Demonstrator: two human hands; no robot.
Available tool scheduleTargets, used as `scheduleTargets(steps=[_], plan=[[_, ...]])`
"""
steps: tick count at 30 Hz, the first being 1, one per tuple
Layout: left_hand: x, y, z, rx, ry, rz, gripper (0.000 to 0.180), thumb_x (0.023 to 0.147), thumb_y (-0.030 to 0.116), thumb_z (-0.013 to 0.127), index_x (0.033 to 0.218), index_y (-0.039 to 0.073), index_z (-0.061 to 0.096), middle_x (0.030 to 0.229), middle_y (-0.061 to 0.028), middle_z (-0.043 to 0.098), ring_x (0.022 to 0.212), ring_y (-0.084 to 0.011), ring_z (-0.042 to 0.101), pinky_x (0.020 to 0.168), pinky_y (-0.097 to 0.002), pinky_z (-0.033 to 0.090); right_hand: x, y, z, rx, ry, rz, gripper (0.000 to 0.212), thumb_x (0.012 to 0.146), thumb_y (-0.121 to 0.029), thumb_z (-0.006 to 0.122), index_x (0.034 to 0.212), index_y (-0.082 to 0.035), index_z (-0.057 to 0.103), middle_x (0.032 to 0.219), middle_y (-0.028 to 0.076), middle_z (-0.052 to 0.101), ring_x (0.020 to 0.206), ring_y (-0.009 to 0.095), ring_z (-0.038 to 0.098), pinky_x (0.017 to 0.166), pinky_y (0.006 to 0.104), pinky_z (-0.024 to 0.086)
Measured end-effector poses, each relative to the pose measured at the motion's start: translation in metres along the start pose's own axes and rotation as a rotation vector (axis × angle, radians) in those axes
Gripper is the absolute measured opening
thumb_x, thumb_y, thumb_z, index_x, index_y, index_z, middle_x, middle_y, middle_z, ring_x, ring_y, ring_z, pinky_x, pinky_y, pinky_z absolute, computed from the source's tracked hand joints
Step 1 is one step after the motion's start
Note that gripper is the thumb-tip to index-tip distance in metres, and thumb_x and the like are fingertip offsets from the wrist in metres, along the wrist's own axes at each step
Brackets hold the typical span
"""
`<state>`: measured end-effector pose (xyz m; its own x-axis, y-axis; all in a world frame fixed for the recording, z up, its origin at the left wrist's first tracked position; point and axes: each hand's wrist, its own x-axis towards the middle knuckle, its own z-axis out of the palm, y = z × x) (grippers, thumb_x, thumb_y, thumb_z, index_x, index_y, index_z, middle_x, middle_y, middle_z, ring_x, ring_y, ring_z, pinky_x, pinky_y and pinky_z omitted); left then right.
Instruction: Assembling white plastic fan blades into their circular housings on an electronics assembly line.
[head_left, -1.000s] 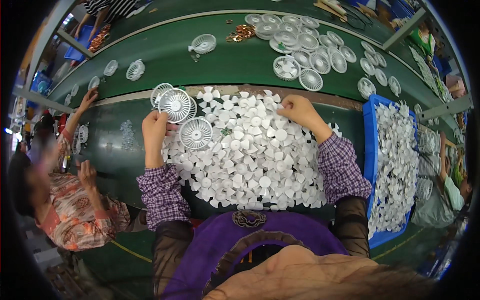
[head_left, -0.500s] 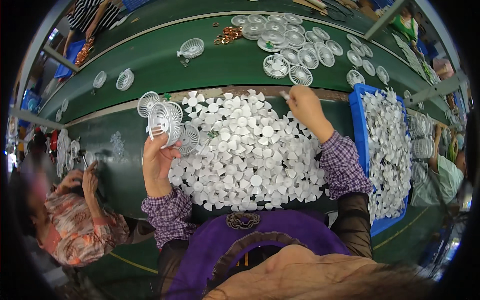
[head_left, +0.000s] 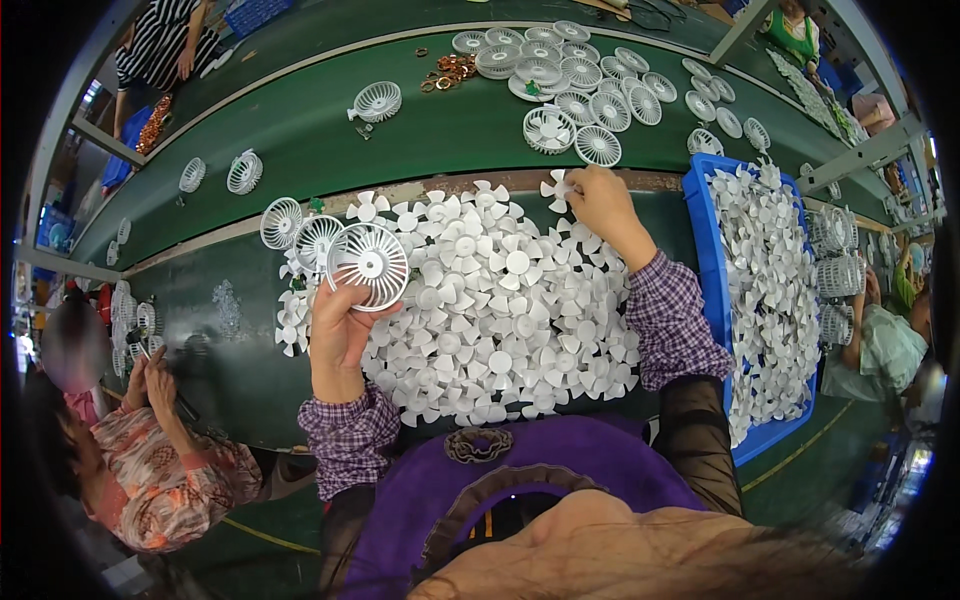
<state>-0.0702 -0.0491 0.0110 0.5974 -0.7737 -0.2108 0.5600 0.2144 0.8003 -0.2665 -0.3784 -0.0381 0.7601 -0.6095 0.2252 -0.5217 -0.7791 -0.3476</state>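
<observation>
Over the left side of a large pile of white fan blades [head_left: 500, 300], my left hand [head_left: 340, 325] grips a round white fan grille [head_left: 368, 262] by its lower rim. The grille's spokes and hub face toward me. Between the fingertips of my right hand [head_left: 604, 208] is a single white fan blade [head_left: 555, 192], held above the pile's far right edge with its blades spread. Two more grilles, one of them a white grille [head_left: 282, 222], rest just beyond my left hand. The held grille partly covers the nearer one.
A blue bin [head_left: 708, 265] full of fan blades stands to my right. Across the green conveyor belt [head_left: 300, 140] lie several grilles [head_left: 540, 70] and copper-coloured rings [head_left: 452, 70]. A co-worker [head_left: 160, 450] sits at left; small clear pieces [head_left: 228, 308] lie on the table nearby.
My left hand has shifted right and turned the grille from side-on to spoked face showing. My right hand has turned the fan blade, which was edge-on, so that its blades show.
</observation>
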Motion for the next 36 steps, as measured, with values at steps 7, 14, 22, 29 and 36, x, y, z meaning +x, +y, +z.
scheduleTargets(steps=[7,14,22,29,36], plan=[[0.0,-0.004,0.008,0.075,0.029,0.022,0.039,0.088,0.01,0.052,0.123,-0.006,0.047,0.111,-0.0185,0.061,0.095,-0.0278,0.066,0.075,-0.0409,0.06,0.014,-0.002,0.021,-0.224,0.022,-0.04,0.016,0.069,-0.022,0.064,0.08,-0.011,0.06,0.08,0.011,0.062,0.079,0.031,0.061,0.067,0.0448,0.045],[0.01,-0.02,0.014,0.201,0.083,0.042,0.029,0.088,0.009,0.058,0.115,-0.001,0.054,0.102,-0.0073,0.064,0.084,-0.0133,0.064,0.07,-0.0262,0.054,0.012,-0.017,0.016,-0.28,-0.037,-0.049,0.032,0.067,-0.02,0.07,0.094,-0.005,0.064,0.092,0.012,0.062,0.092,0.03,0.058,0.073,0.0426,0.042],[0.013,-0.025,0.026,0.171,-0.026,0.094,0.043,0.076,-0.003,0.051,0.119,-0.008,0.047,0.11,-0.0105,0.06,0.098,-0.0166,0.061,0.085,-0.0279,0.048,-0.017,-0.143,-0.042,0.289,0.128,-0.551,0.032,0.073,-0.012,0.07,0.1,0.001,0.059,0.086,0.013,0.058,0.081,0.03,0.054,0.073,0.0386,0.045],[0.01,-0.027,0.045,0.352,-0.13,0.14,0.049,0.077,-0.001,0.054,0.125,-0.003,0.044,0.107,-0.0031,0.057,0.094,-0.0088,0.055,0.076,-0.0218,0.046,-0.032,-0.173,-0.021,0.288,0.155,-0.622,0.036,0.07,-0.009,0.072,0.102,0.001,0.058,0.088,0.013,0.057,0.082,0.03,0.053,0.072,0.0378,0.045],[0.012,-0.033,0.041,0.358,-0.035,0.251,0.033,0.086,0.005,0.064,0.117,-0.002,0.053,0.101,-0.0049,0.064,0.088,-0.0086,0.058,0.076,-0.022,0.048,-0.035,-0.165,-0.022,0.54,0.127,-0.551,0.034,0.073,-0.006,0.072,0.103,0.0,0.056,0.092,0.014,0.056,0.081,0.03,0.057,0.072,0.0367,0.048]])
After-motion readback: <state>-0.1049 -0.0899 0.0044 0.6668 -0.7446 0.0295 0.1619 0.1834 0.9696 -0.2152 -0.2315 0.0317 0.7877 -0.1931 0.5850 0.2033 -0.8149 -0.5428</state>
